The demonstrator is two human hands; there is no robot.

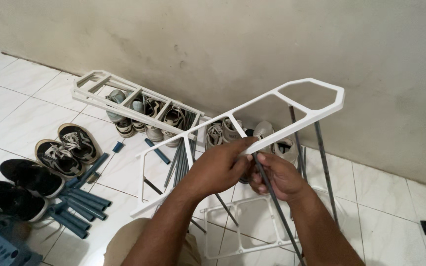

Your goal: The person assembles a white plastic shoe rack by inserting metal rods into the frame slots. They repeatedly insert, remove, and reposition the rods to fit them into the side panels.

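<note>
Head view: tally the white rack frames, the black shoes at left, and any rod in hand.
White plastic lattice rack frames: 3 (one gripped by the left hand at, one far left, one below the hands)
Black fabric shoes: 4
Grey metal rod in the right hand: 1
Total: 8

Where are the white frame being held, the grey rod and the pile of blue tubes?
White frame [305,94]: head view, its upper hexagonal end.
Grey rod [277,207]: head view, mid-shaft below the right hand.
Blue tubes [81,204]: head view, middle of pile.

2 bare forearms with no sleeves, and khaki shorts [124,241] over the knee.
</note>
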